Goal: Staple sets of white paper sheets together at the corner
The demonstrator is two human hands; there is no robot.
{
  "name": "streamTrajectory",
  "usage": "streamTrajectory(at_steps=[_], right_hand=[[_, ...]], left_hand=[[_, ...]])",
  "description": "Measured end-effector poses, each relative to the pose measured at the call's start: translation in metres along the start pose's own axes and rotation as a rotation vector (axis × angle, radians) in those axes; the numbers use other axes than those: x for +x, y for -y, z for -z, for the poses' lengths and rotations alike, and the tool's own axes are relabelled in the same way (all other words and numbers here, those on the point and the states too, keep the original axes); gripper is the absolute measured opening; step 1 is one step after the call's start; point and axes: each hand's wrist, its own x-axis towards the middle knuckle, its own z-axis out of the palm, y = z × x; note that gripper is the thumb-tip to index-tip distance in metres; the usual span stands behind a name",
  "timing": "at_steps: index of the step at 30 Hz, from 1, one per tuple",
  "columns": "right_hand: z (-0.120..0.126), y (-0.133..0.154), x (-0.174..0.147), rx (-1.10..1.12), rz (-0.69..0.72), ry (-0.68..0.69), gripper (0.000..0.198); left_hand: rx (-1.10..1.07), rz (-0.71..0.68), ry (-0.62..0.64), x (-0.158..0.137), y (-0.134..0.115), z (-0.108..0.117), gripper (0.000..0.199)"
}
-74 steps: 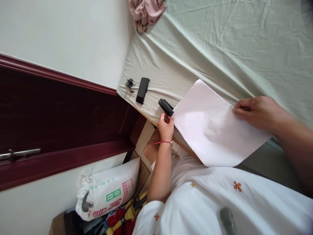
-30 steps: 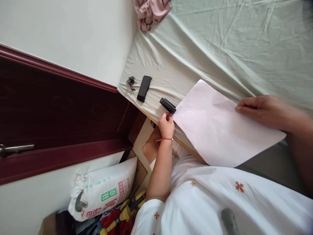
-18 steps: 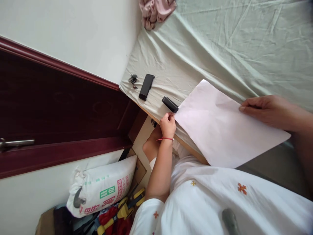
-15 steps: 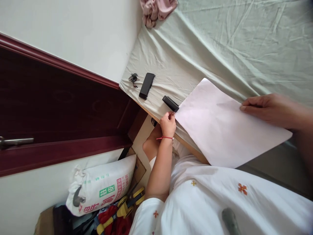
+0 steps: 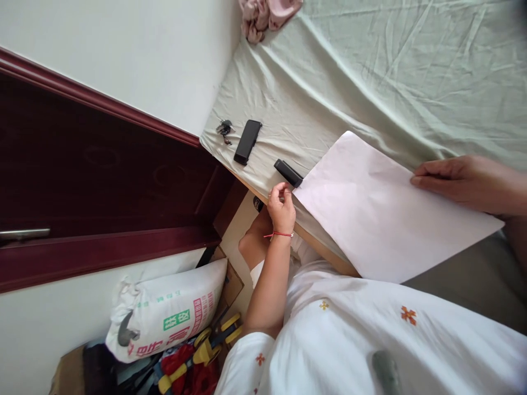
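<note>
A blank white sheet of paper [image 5: 387,214] lies slanted over the near edge of the cloth-covered surface. My right hand [image 5: 461,181] grips its far right edge, thumb on top. At the paper's left corner sits a small black stapler [image 5: 288,173], one end meeting that corner. Just below the stapler is my left hand [image 5: 282,208], a red string bracelet on its wrist. Its fingers are curled together close to the corner, with a slight gap between them and the paper. Whether anything small is in those fingertips, I cannot make out.
A black oblong case [image 5: 247,142] and a bunch of keys [image 5: 224,130] lie on the pale green sheet [image 5: 391,82]. Pink cloth [image 5: 267,19] is bunched by the wall. A dark red door [image 5: 102,164] and a full white sack [image 5: 173,307] stand left.
My left hand has drawn slightly back from the paper's corner. My right hand and the paper have shifted a little to the right in view.
</note>
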Motion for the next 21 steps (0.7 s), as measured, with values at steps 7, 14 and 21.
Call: streamTrajectory(at_steps=[7,14,21], right_hand=[[0.002,-0.001,-0.004,0.093,-0.032,0.02,0.038],[-0.003,-0.003,-0.002,0.122,-0.023,0.006,0.037],[-0.003,-0.006,0.002,0.047,0.0,-0.007,0.039]], left_hand=[[0.035,-0.433,0.038,0.013,-0.016,0.0,0.052],[0.083,-0.484,0.191,0.02,-0.007,0.01,0.05],[0.064,-0.525,0.26,0.022,0.001,0.018,0.049]])
